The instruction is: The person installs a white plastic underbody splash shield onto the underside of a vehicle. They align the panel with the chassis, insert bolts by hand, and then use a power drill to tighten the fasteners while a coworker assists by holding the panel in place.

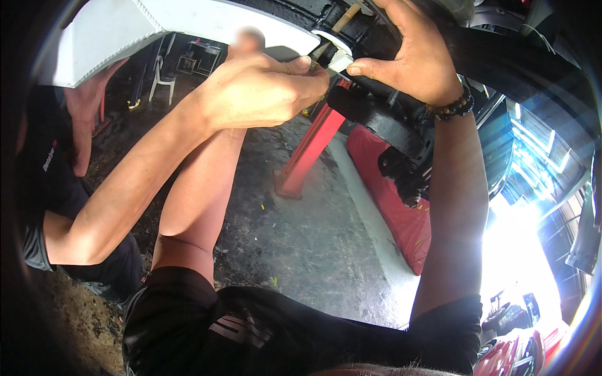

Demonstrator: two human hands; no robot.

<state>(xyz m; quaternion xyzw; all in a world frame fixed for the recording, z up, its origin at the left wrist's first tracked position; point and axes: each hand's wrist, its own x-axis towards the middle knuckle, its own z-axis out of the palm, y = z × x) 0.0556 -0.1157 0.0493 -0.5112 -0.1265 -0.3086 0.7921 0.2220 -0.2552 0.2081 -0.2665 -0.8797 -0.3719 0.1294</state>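
Overhead, my right hand (pixel 426 59) reaches up with thumb and fingers spread apart. Its thumb tip is at a small white plastic-looking piece (pixel 342 61), and its fingers lie against a dark part of a vehicle's underside. A beaded bracelet (pixel 453 106) circles that wrist. My left forearm (pixel 204 182) rises toward a white panel (pixel 207 17), but another person's hand (pixel 266 91) crosses in front and covers most of my left hand. That person's fingers are pinched at the panel's end, beside the white piece; what they hold is too small to make out.
The other person, in dark clothes (pixel 47 169), stands close on the left. A red post (pixel 310 150) and a long red-covered object (pixel 389 200) are below the vehicle. Black underbody parts (pixel 389 116) hang by my right forearm. A white chair (pixel 163 81) stands farther back.
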